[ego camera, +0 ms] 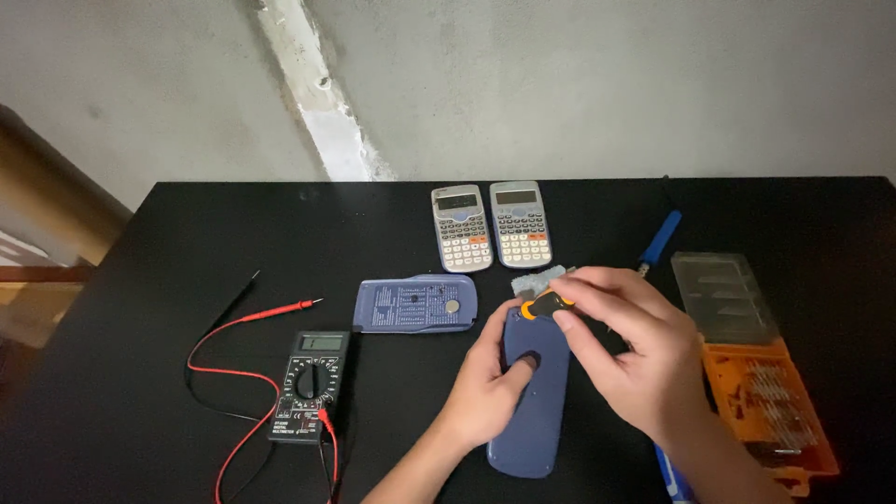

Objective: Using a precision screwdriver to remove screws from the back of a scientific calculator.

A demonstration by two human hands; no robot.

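My left hand (490, 383) presses on a blue-grey calculator slide cover (532, 411) that lies lengthwise on the black table (168, 261), thumb on its middle. My right hand (625, 350) grips a small screwdriver with an orange and black handle (544, 302) over the cover's far end. A pale grey part (539, 279) shows just beyond the screwdriver. To the left lies a blue calculator back shell (416, 303) with a round coin cell on it.
Two grey scientific calculators (461, 227) (521, 223) lie side by side at the back. A black multimeter (311, 385) with red and black leads sits front left. A blue-handled tool (661, 237) and an orange screwdriver-bit case (761, 392) with a clear lid stand right.
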